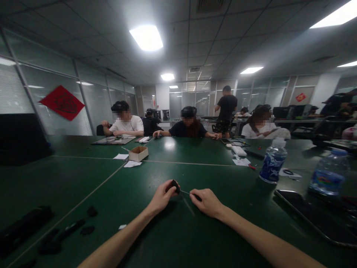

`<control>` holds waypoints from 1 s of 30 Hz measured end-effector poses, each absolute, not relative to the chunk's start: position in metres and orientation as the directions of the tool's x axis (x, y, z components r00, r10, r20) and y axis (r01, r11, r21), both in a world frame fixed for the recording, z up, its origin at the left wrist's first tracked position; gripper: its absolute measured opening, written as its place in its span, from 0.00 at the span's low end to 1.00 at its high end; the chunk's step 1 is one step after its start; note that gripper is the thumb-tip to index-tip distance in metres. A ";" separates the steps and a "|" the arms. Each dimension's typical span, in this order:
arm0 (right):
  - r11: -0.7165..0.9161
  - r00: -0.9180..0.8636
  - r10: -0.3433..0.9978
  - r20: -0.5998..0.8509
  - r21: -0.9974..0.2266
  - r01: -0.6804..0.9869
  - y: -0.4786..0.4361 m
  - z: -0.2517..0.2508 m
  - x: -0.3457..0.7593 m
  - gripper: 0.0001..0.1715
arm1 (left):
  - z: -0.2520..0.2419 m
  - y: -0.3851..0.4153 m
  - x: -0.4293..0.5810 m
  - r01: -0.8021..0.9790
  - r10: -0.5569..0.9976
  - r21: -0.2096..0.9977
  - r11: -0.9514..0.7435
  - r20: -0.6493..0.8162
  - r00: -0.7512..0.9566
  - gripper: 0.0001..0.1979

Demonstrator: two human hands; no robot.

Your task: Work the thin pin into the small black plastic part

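In the head view, my left hand [162, 196] is closed around a small black part [175, 187], held up just above the green table [164, 238]. My right hand [208, 203] grips the dark handle of what looks like a thin screwdriver [185, 192]. Its slim metal shaft points left and reaches the black part or ends right beside it; the tip is too small to make out. Both hands are close together over the middle of the near table half.
Black pieces [71, 229] lie at the lower left. To the right are a phone [309, 214], a blue-labelled bottle [273, 162] and another bottle [329, 175]. A small open box [138, 153] stands beyond the hands. Several people sit across the table.
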State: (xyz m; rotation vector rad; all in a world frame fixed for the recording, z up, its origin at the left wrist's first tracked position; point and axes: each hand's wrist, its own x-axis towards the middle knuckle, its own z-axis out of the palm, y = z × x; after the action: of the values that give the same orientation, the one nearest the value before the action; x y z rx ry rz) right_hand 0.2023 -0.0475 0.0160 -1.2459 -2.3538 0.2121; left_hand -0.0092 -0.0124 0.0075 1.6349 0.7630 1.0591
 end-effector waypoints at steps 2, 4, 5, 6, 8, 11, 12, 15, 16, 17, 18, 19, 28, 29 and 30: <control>0.570 -0.478 0.820 0.314 -0.365 0.736 -0.048 0.017 0.202 0.19 | 0.006 -0.011 -0.010 -0.024 0.867 0.958 -0.287 0.270 0.418 0.14; 0.570 -0.478 0.820 0.315 -0.374 0.732 -0.048 0.017 0.202 0.19 | 0.006 -0.011 -0.010 -0.032 0.869 0.960 -0.278 0.266 0.416 0.14; 0.573 -0.478 0.817 0.322 -0.373 0.729 -0.048 0.017 0.202 0.19 | 0.006 -0.011 -0.009 -0.036 0.871 0.961 -0.273 0.263 0.414 0.14; 0.578 -0.478 0.814 0.331 -0.371 0.727 -0.048 0.017 0.202 0.19 | 0.006 -0.012 -0.009 -0.041 0.873 0.962 -0.269 0.262 0.412 0.14; 0.588 -0.483 0.806 0.343 -0.370 0.719 -0.048 0.017 0.203 0.19 | 0.007 -0.013 -0.009 -0.052 0.875 0.964 -0.262 0.259 0.410 0.14; 0.597 -0.489 0.800 0.346 -0.383 0.705 -0.048 0.017 0.203 0.19 | 0.009 -0.014 -0.009 -0.053 0.876 0.966 -0.254 0.253 0.411 0.13; 0.598 -0.490 0.799 0.347 -0.387 0.701 -0.048 0.017 0.203 0.19 | 0.009 -0.014 -0.008 -0.054 0.876 0.966 -0.254 0.253 0.410 0.14; 0.605 -0.491 0.795 0.357 -0.393 0.693 -0.048 0.017 0.203 0.19 | 0.009 -0.015 -0.008 -0.067 0.877 0.963 -0.262 0.266 0.401 0.14; 0.609 -0.493 0.792 0.360 -0.397 0.687 -0.047 0.016 0.204 0.19 | 0.009 -0.016 -0.007 -0.071 0.877 0.961 -0.266 0.272 0.396 0.15; 0.613 -0.497 0.789 0.361 -0.404 0.679 -0.047 0.016 0.204 0.19 | 0.009 -0.016 -0.007 -0.075 0.877 0.960 -0.271 0.278 0.391 0.15; 0.616 -0.500 0.787 0.361 -0.413 0.671 -0.047 0.015 0.204 0.19 | 0.009 -0.017 -0.006 -0.079 0.877 0.958 -0.277 0.285 0.386 0.15; 0.617 -0.500 0.786 0.363 -0.419 0.666 -0.046 0.015 0.204 0.19 | 0.009 -0.018 -0.005 -0.082 0.877 0.955 -0.284 0.293 0.380 0.15; 0.618 -0.495 0.786 0.371 -0.437 0.654 -0.043 0.010 0.206 0.19 | 0.009 -0.027 0.000 -0.123 0.879 0.937 -0.328 0.350 0.323 0.16; 0.619 -0.495 0.785 0.373 -0.442 0.649 -0.043 0.010 0.206 0.19 | 0.009 -0.028 0.001 -0.126 0.881 0.937 -0.327 0.350 0.319 0.16; 0.623 -0.497 0.782 0.376 -0.445 0.644 -0.044 0.011 0.206 0.19 | 0.009 -0.028 0.002 -0.126 0.882 0.937 -0.326 0.349 0.316 0.16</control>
State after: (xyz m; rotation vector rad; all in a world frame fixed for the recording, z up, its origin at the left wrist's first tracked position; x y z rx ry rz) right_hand 0.2058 -0.0436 0.0105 -1.1162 -2.2958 0.3315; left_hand 0.0015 -0.0284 0.0094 1.5464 0.7156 1.2199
